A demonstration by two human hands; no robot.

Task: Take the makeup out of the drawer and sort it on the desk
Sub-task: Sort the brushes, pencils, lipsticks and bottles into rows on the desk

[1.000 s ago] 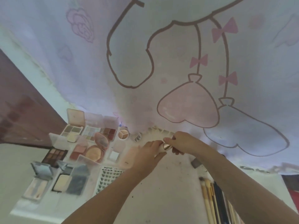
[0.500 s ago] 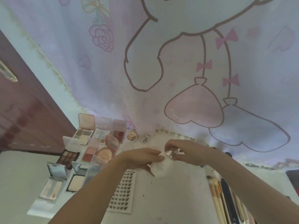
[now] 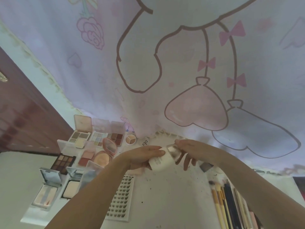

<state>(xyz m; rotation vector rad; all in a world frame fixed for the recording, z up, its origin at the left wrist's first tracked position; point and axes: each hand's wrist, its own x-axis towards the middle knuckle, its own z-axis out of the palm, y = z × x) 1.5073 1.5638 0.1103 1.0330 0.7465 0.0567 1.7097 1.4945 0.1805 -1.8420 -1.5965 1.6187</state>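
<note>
**White bottle held in both hands above the desk**

The left hand (image 3: 145, 157) wraps the body of a small white bottle (image 3: 160, 161), fingers closed firmly round its lower half. The right hand (image 3: 191, 150) pinches the bottle's shiny silver cap (image 3: 173, 150) between thumb and fingers, the remaining fingers hanging loose below. The bottle lies tilted, cap end up and to the right, held in the air over the desk (image 3: 173, 204) and not touching it.

To the left, already laid out: open eyeshadow palettes (image 3: 97, 138) in a back row against the printed curtain (image 3: 165, 63), a round pink compact (image 3: 105, 154) with its mirror up, powder compacts (image 3: 49, 192) nearer the front edge, and a tray of false lashes (image 3: 120, 199) just under the left forearm. To the right, a line of brushes and pencils (image 3: 227, 204) lies side by side. (The drawer is not in view.)

Judgement: the sorting looks well along, and this bottle is being checked or its cap handled before it gets a place. Whether the cap is being loosened or tightened cannot be told. The next move calls for picking a bare spot, probably the middle of the desk between lashes and brushes, and standing the bottle upright there with the cap seated.
</note>
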